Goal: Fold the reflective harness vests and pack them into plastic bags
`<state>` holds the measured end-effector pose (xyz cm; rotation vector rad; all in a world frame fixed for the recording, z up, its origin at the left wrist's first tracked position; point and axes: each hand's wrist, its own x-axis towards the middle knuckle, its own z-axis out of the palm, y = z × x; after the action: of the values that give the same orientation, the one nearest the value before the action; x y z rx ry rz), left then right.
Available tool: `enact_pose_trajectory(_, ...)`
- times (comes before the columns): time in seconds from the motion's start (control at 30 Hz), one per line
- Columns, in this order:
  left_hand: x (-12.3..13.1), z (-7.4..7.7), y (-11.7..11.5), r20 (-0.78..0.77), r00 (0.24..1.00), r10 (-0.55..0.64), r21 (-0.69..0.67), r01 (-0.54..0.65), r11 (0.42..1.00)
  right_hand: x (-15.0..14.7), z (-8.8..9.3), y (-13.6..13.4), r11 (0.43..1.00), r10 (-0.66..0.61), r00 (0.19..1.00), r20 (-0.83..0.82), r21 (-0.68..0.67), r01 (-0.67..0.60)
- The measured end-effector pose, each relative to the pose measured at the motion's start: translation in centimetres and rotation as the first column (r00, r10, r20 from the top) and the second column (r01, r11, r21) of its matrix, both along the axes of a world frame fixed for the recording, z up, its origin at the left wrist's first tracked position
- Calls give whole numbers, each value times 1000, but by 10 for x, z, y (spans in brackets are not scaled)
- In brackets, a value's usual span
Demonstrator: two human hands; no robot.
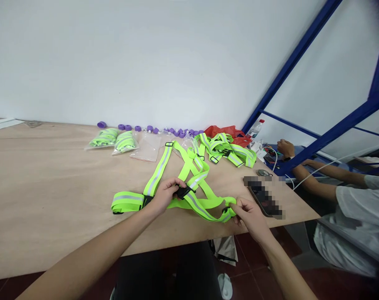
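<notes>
A neon-yellow reflective harness (158,171) with silver stripes lies spread on the table before me. My left hand (167,193) is closed on a black plastic buckle (183,191) near the harness's middle. At its right end, my right hand (248,214) pinches the strap beside a small black slider (226,209). The harness's left end lies as a folded loop (126,202) with another black clip partly behind my left wrist. Its upper straps carry black adjusters. A second, bunched harness (227,148) lies just behind to the right.
Two clear bags of folded neon straps (126,142) and a flat plastic bag (147,146) lie farther back. Purple rolls (137,128) line the wall. A red bag (222,131), a bottle (255,129) and a phone (264,198) are at right. Beyond the blue frame (292,58) sits another person (361,200).
</notes>
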<state>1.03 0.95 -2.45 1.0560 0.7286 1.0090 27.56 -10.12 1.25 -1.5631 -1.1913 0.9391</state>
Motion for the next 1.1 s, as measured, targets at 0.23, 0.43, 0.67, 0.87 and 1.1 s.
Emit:
enact_pose_trajectory(0.23, 1, 5, -3, 2, 1000, 10, -12, -10, 1000, 13, -7, 9, 996, 88, 984, 155, -10, -87)
enact_pose_trajectory(0.43, -1, 14, -6, 25, 1000, 7, -20, -6, 1000, 19, -13, 11, 986, 134, 963, 236, 64, -153)
enact_pose_trajectory(0.67, -1, 9, -4, 27, 1000, 10, -27, -9, 1000, 14, -15, -7, 998, 37, 985, 169, 48, -46)
enact_pose_trajectory(0.87, 0, 12, -6, 38, 999, 14, -12, -14, 1000, 16, -35, -39, 955, 24, 871, 491, 247, -165)
enact_pose_trajectory(1.1, -2, 15, -10, 10, 997, 76, 117, -77, 990, 16, -36, -52, 939, 83, 781, 619, 214, -269)
